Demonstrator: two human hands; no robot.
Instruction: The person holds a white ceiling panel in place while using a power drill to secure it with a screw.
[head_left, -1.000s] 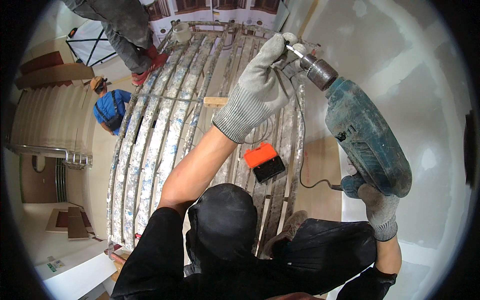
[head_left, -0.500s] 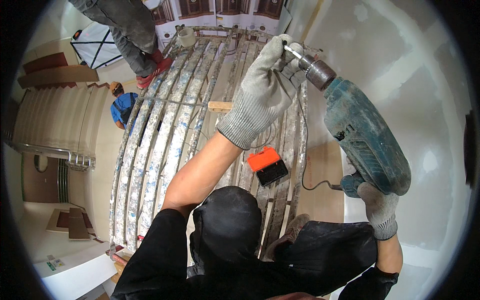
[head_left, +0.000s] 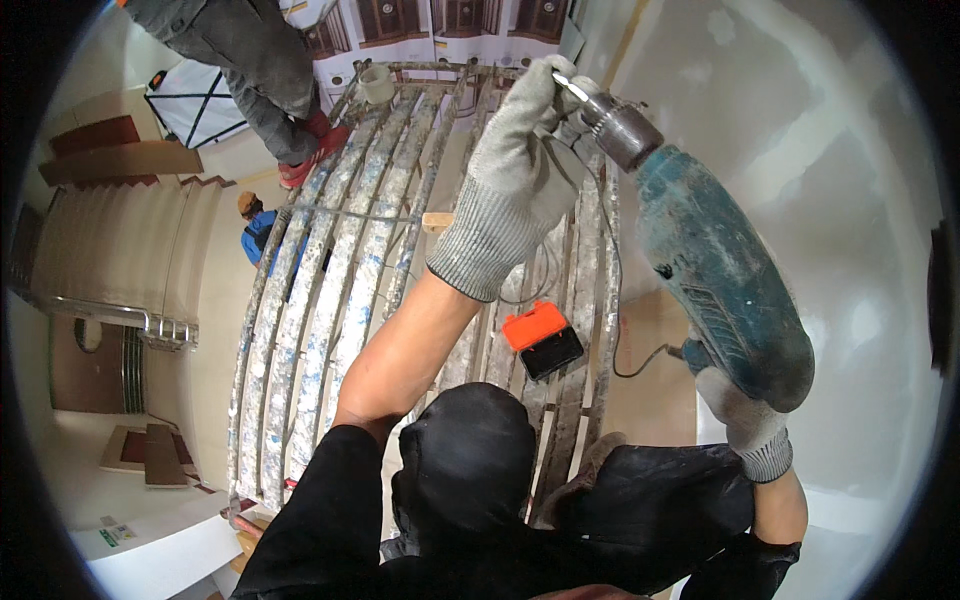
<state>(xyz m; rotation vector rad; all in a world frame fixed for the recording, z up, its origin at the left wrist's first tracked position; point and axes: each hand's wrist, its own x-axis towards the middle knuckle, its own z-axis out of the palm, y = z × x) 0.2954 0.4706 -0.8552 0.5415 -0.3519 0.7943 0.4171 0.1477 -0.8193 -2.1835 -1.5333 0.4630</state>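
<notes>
My right hand (head_left: pixel 745 420), in a grey knit glove, grips the handle of a worn teal power drill (head_left: pixel 720 270). The drill points up and to the left, its metal chuck (head_left: pixel 622 130) holding a pale bit (head_left: pixel 574 88). At the bit's tip, the fingers of my gloved left hand (head_left: pixel 520 170) are closed in a pinch. Whatever small thing they hold there is hidden. Below that hand a small box with an orange lid (head_left: pixel 534 325) and black base (head_left: pixel 552 354) lies open on paint-spattered slats.
The slatted platform (head_left: pixel 345 250) carries a roll of tape (head_left: pixel 376 84) at its far end. A person in grey trousers (head_left: pixel 250 70) stands at its far left; another in blue (head_left: pixel 258 230) is lower down. A grey wall (head_left: pixel 850 200) rises at right. The drill's cord (head_left: pixel 640 368) trails across.
The drill's chuck and bit have shifted slightly up and left, and my left hand has moved a little left with them. The person in blue appears lower and more hidden behind the slats.
</notes>
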